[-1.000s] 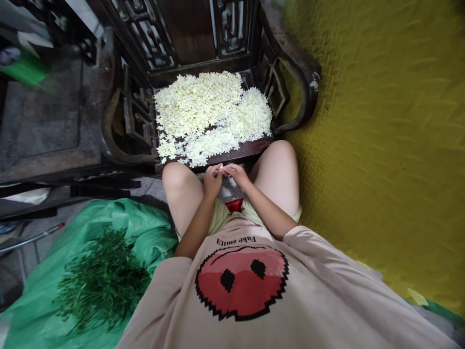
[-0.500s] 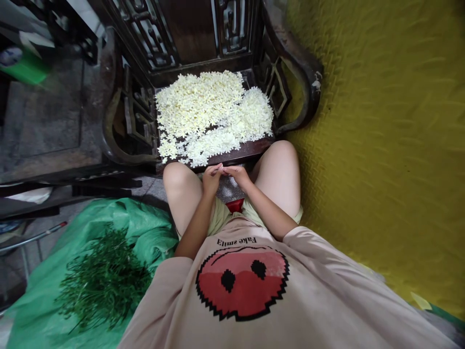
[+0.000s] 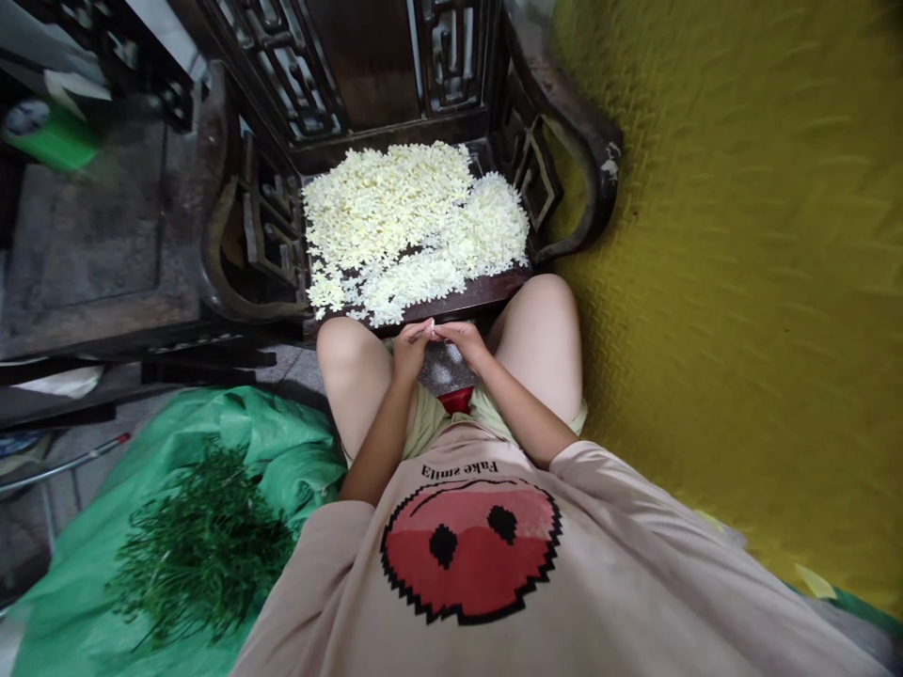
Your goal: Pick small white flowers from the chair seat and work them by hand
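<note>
My left hand (image 3: pixel 411 347) and my right hand (image 3: pixel 460 339) meet fingertip to fingertip between the knees, just below the front edge of a dark wooden chair seat (image 3: pixel 462 302). Both are closed in a pinch. A tiny white bit, which looks like a small white flower (image 3: pixel 433 327), shows between the fingertips; its details are too small to tell. In front of the hands, a broad layer of loose cream-white flowers (image 3: pixel 388 202) covers much of the seat. A paler heap of the flowers (image 3: pixel 490 221) lies on its right side.
Carved armrests (image 3: pixel 596 179) flank the seat. To the left stands a dark wooden table (image 3: pixel 91 240) with a green roll-like object (image 3: pixel 53 136). Green leafy stems (image 3: pixel 204 545) lie on a green plastic sheet (image 3: pixel 244 409) at lower left. A textured yellow surface (image 3: pixel 740 282) fills the right.
The fingertips have shifted slightly, and a white bit now shows more clearly between them. The view has tilted a little; the flowers on the seat look the same.
</note>
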Demonstrator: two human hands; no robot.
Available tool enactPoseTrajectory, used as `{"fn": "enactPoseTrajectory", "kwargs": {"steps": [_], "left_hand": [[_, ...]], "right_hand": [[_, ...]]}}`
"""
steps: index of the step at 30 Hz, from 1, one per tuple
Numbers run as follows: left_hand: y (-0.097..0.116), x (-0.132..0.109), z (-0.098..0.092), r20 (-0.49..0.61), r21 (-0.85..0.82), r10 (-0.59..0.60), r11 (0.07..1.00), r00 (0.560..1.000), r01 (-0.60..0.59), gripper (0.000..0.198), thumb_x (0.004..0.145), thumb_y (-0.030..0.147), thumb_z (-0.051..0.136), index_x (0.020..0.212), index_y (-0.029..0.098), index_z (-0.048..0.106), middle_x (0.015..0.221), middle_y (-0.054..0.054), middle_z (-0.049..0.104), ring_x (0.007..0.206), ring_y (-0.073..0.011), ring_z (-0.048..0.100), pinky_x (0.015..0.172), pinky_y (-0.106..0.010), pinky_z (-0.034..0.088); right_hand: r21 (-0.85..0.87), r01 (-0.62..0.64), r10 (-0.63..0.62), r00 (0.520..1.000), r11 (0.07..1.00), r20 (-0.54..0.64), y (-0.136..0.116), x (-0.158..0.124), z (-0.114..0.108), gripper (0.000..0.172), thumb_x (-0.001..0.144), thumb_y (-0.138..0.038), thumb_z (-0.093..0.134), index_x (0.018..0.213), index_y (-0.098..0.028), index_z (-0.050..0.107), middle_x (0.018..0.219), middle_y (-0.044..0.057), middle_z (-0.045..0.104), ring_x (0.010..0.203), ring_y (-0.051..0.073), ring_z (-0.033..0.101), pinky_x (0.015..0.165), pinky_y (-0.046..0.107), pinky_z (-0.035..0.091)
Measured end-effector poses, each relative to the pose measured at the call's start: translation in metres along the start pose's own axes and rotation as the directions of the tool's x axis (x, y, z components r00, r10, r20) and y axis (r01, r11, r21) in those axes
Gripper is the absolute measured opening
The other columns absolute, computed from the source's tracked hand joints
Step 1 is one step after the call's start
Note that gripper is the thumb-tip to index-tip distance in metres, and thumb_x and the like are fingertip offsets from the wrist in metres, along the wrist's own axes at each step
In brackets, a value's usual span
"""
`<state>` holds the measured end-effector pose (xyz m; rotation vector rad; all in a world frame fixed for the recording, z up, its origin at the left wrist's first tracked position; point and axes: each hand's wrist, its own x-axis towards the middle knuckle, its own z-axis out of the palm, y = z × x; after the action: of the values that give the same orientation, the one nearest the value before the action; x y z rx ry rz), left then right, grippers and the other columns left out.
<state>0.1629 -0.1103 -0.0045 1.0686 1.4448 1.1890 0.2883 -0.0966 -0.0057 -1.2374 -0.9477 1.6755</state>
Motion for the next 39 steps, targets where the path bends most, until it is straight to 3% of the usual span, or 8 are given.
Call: {"fn": "enactPoseTrajectory", "kwargs": {"steps": [16, 28, 39], "left_hand": [[0.001, -0.001, 0.000, -0.017, 0.117, 0.037, 0.993, 0.999, -0.034, 0.023, 0.074, 0.036, 0.061, 0.088, 0.020, 0.070, 0.091, -0.006, 0.066, 0.083, -0.0163, 0.061, 0.078, -0.032, 0.049], [0.006, -0.005, -0.001, -0.025, 0.316, 0.166, 0.937, 0.986, -0.150, 0.021, 0.077, 0.029, 0.058, 0.092, 0.019, 0.070, 0.085, -0.004, 0.065, 0.077, -0.0140, 0.058, 0.074, -0.028, 0.046], [0.011, -0.006, 0.000, -0.060, 0.316, 0.169, 0.938, 0.984, -0.141, 0.016, 0.076, 0.023, 0.060, 0.086, 0.019, 0.070, 0.081, -0.003, 0.064, 0.077, -0.0148, 0.058, 0.075, -0.029, 0.046]], "right_hand": [[-0.042, 0.021, -0.021, 1.000, 0.999, -0.011, 0.000, 0.001, 0.001, 0.023, 0.063, -0.040, 0.064, 0.058, -0.018, 0.065, 0.061, 0.001, 0.064, 0.066, 0.013, 0.056, 0.068, 0.026, 0.042], [-0.029, 0.071, -0.071, 0.997, 0.997, -0.009, 0.010, 0.006, -0.001, 0.018, 0.065, -0.033, 0.061, 0.060, -0.017, 0.066, 0.064, 0.001, 0.065, 0.065, 0.012, 0.056, 0.070, 0.025, 0.043], [-0.055, 0.042, -0.041, 0.999, 0.998, 0.017, 0.009, 0.007, -0.001, 0.022, 0.066, -0.037, 0.059, 0.061, -0.017, 0.066, 0.065, 0.002, 0.066, 0.067, 0.013, 0.057, 0.070, 0.025, 0.043]]}}
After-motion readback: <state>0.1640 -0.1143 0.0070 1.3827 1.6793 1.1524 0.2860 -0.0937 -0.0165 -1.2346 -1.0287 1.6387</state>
